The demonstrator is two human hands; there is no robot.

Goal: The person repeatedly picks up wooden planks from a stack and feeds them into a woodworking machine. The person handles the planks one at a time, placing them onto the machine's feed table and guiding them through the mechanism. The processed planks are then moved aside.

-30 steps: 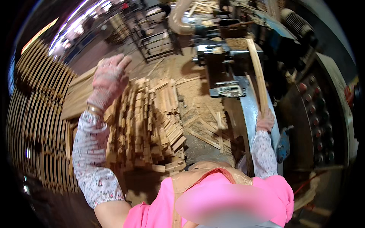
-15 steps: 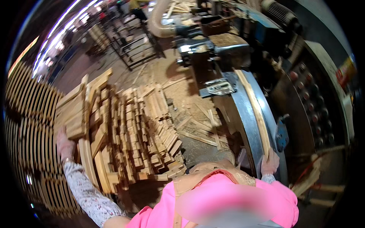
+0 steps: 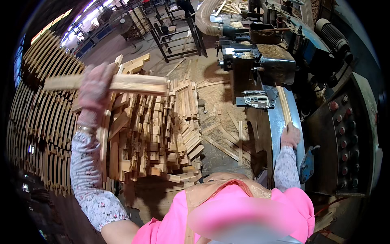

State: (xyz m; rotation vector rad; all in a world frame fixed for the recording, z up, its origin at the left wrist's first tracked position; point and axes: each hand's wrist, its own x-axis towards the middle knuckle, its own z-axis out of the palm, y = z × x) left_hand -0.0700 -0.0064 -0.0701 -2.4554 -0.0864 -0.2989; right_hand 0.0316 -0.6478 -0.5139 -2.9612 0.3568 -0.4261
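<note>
Wrapped round a short wooden board, my left hand holds it raised over the pile of wooden pieces; hand and board are smeared by motion. At the right, my right hand grips the near end of a long, narrow wooden strip. That strip lies along the shiny metal bed of a woodworking machine, and its far end runs in under the machine's head, where it is hidden. Beside the strip sits a metal guide block.
A slanted control panel with several buttons stands right of the bed, near a blue bracket. Tall stacks of slats rise at the left. Loose offcuts and sawdust cover the floor. A clear hose and metal frame are farther back.
My left hand has lifted a board off the pile and moved right. My right hand has pushed the strip forward along the bed, farther into the machine. The view has shifted.
</note>
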